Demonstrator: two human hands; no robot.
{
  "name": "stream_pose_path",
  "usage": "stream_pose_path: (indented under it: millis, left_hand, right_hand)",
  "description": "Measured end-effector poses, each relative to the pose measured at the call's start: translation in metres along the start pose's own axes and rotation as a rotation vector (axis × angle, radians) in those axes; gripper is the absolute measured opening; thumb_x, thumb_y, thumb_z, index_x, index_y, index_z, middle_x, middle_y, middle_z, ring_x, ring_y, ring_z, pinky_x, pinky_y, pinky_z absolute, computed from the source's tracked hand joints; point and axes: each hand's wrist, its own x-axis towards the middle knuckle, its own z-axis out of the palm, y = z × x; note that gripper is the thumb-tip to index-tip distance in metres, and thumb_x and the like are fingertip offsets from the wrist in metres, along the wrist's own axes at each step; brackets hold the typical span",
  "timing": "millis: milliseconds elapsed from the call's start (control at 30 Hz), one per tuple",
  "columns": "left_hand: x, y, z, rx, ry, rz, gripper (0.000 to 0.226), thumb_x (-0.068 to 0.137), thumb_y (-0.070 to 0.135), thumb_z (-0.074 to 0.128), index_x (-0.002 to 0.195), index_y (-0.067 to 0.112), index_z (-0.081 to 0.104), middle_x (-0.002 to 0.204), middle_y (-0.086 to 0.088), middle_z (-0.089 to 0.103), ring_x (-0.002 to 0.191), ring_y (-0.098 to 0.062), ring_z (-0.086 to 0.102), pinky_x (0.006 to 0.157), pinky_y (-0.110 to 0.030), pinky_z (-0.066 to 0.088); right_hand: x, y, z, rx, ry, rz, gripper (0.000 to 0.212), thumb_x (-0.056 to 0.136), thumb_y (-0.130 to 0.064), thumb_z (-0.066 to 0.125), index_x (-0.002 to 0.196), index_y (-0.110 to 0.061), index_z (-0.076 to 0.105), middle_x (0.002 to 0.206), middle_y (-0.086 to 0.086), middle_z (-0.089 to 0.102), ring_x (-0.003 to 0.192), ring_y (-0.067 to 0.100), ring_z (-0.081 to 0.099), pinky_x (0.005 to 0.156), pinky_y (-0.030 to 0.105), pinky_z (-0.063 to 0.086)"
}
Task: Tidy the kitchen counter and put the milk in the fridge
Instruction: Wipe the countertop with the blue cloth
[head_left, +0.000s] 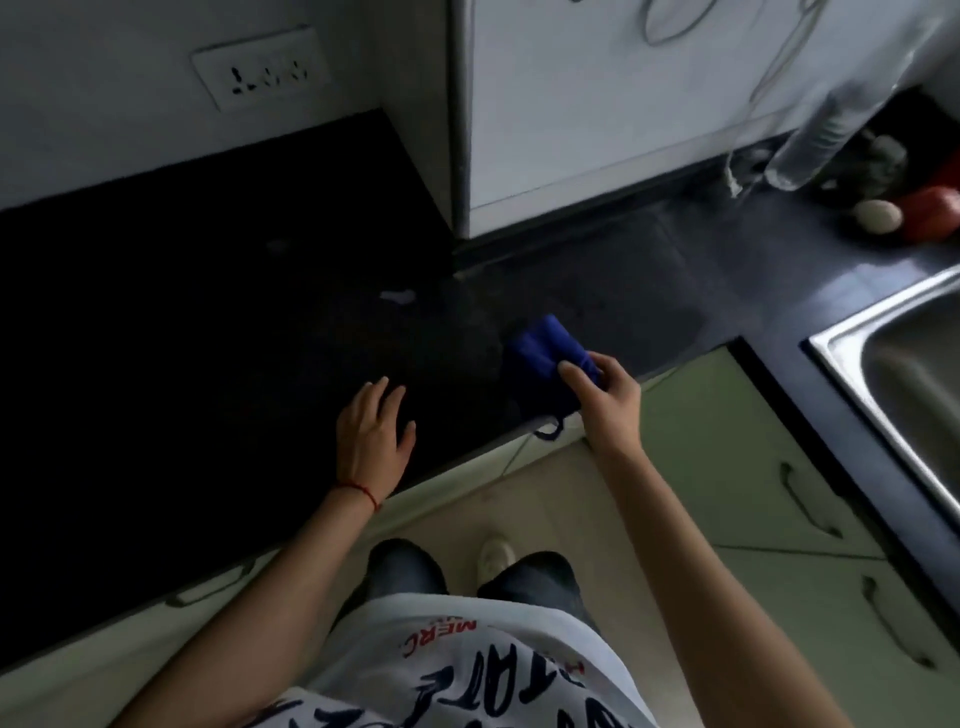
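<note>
Right hand (605, 387): gripping a blue cloth (545, 358), thumb lying on top, fingers curling round the near end.
Cloth and grip: sticking out up and to the left past the thumb, most of the cloth lying beyond the hand, only the near end sitting inside the fingers.
Cloth place: resting on the dark counter (208, 338), close to the front edge, near the inside corner where the counter is turning toward the sink (898, 374).
Cloth look: deep blue, bunching up into soft folds, a thin blue loop (550, 431) hanging down over the counter edge just under the hand.
Left hand (374, 436): lying flat on the counter, fingers straight and spreading a little, holding nothing, sitting to the left of the cloth and not touching it.
Left wrist: wearing a thin red string (358, 491).
Counter: looking black and shiny, showing a small pale smear (397, 296) farther back from the hands.
Sink: shining silver, sitting at the right side, well apart from the cloth.
Back corner: showing a clear bottle (810, 145) leaning, a pale round thing (878, 215) and a red thing (930, 213) just beside it, too blurry for telling more.
Wall: showing a white plug socket (262, 73) above the counter.
Milk: not showing anywhere.
</note>
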Motion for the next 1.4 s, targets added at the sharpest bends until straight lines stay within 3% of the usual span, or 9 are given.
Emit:
stream_pose_path:
  millis: [100, 233, 333, 467, 633, 800, 967, 1133, 1400]
  left_hand:
    - [0.000, -0.005, 0.002, 0.087, -0.038, 0.002, 0.050, 0.087, 0.037, 0.036, 0.123, 0.009, 0.054, 0.135, -0.017, 0.052, 0.126, -0.036, 0.048, 0.097, -0.051, 0.043]
    - [-0.002, -0.007, 0.005, 0.097, -0.063, 0.002, 0.051, 0.088, 0.038, 0.033, 0.128, 0.011, 0.050, 0.138, -0.015, 0.049, 0.130, -0.033, 0.045, 0.100, -0.050, 0.042]
    - [0.001, -0.008, 0.005, 0.105, -0.067, 0.003, 0.050, 0.088, 0.038, 0.035, 0.128, 0.012, 0.050, 0.138, -0.014, 0.050, 0.129, -0.031, 0.045, 0.101, -0.048, 0.042]
    - [0.002, -0.011, 0.007, 0.091, -0.056, 0.005, 0.049, 0.087, 0.037, 0.037, 0.128, 0.014, 0.049, 0.138, -0.012, 0.050, 0.129, -0.029, 0.045, 0.101, -0.046, 0.042]
    - [0.002, -0.013, 0.007, 0.093, -0.051, 0.009, 0.048, 0.086, 0.037, 0.040, 0.128, 0.015, 0.049, 0.138, -0.012, 0.051, 0.129, -0.028, 0.046, 0.100, -0.046, 0.043]
    - [0.004, -0.013, 0.007, 0.095, -0.049, 0.000, 0.048, 0.086, 0.037, 0.039, 0.128, 0.016, 0.048, 0.138, -0.011, 0.051, 0.129, -0.027, 0.045, 0.101, -0.045, 0.042]
    - [0.003, -0.014, 0.007, 0.091, -0.049, 0.007, 0.048, 0.086, 0.037, 0.040, 0.128, 0.016, 0.049, 0.137, -0.010, 0.052, 0.128, -0.027, 0.047, 0.102, -0.045, 0.042]
    - [0.003, -0.015, 0.008, 0.073, -0.046, 0.009, 0.048, 0.086, 0.036, 0.041, 0.128, 0.014, 0.047, 0.136, -0.012, 0.053, 0.129, -0.026, 0.046, 0.102, -0.045, 0.042]
    - [0.000, -0.057, -0.014, 0.052, 0.043, -0.132, 0.046, 0.088, 0.036, 0.038, 0.127, 0.013, 0.048, 0.138, -0.013, 0.050, 0.131, -0.025, 0.035, 0.103, -0.050, 0.039]
  right_hand:
    - [0.033, 0.011, 0.013, -0.385, -0.023, 0.008, 0.030, 0.081, -0.027, 0.064, 0.107, -0.012, 0.061, 0.100, 0.006, 0.063, 0.100, 0.024, 0.058, 0.084, 0.034, 0.046]
    - [0.037, 0.026, 0.026, -0.849, 0.117, -0.358, 0.052, 0.085, -0.033, 0.055, 0.131, -0.013, 0.044, 0.137, 0.018, 0.044, 0.125, 0.037, 0.042, 0.099, 0.044, 0.039]
    - [0.042, 0.039, 0.044, -0.994, -0.073, -0.514, 0.060, 0.087, -0.043, 0.043, 0.141, -0.020, 0.031, 0.152, 0.012, 0.027, 0.140, 0.032, 0.024, 0.112, 0.047, 0.026]
    - [0.053, 0.040, 0.071, -0.999, -0.128, -0.342, 0.056, 0.091, -0.042, 0.041, 0.143, -0.023, 0.027, 0.155, 0.006, 0.020, 0.142, 0.030, 0.017, 0.115, 0.046, 0.022]
    - [0.052, 0.059, 0.056, -1.149, -0.453, -0.889, 0.051, 0.088, -0.044, 0.043, 0.134, -0.023, 0.042, 0.145, 0.008, 0.042, 0.131, 0.032, 0.042, 0.102, 0.044, 0.043]
    - [0.083, 0.045, 0.058, -1.054, -0.070, -0.433, 0.053, 0.090, -0.039, 0.042, 0.138, -0.018, 0.038, 0.150, 0.013, 0.031, 0.138, 0.037, 0.027, 0.110, 0.050, 0.031]
    - [0.071, 0.058, 0.055, -1.169, -0.452, -0.931, 0.053, 0.090, -0.044, 0.040, 0.135, -0.018, 0.042, 0.145, 0.013, 0.040, 0.133, 0.035, 0.038, 0.105, 0.043, 0.039]
    - [0.094, 0.034, 0.083, -1.071, -0.112, -0.410, 0.055, 0.091, -0.039, 0.038, 0.141, -0.017, 0.032, 0.154, 0.013, 0.022, 0.141, 0.036, 0.020, 0.114, 0.049, 0.024]
    - [0.056, 0.039, 0.143, -1.123, -0.634, -1.058, 0.057, 0.084, -0.041, 0.044, 0.137, -0.021, 0.034, 0.144, 0.012, 0.043, 0.130, 0.034, 0.043, 0.102, 0.044, 0.041]
